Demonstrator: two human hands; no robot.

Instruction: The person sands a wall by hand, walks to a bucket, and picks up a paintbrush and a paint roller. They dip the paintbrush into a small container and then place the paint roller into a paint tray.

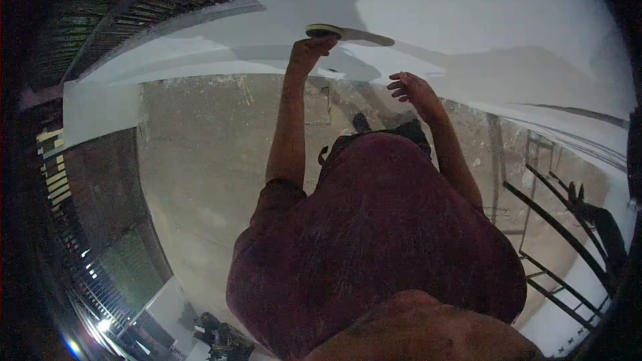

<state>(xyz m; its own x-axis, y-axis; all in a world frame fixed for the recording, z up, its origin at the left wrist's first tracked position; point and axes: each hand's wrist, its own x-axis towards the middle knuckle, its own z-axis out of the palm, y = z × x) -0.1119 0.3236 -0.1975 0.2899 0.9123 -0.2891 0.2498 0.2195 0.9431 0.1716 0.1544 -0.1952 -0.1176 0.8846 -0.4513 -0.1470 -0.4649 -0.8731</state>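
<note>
Left grip point(312, 52) grasps pad point(324, 31) by the wall point(468, 13).
Right grip point(414, 92) empty, fingers loosely open, right of pad; left nearer.

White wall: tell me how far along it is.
Likely done: a white coat across the wall. In hand: a round pad, held at the wall by the left hand; the right hand holds nothing. Perhaps left: the greyish area beyond the pad, though that may be only shadow.
</note>
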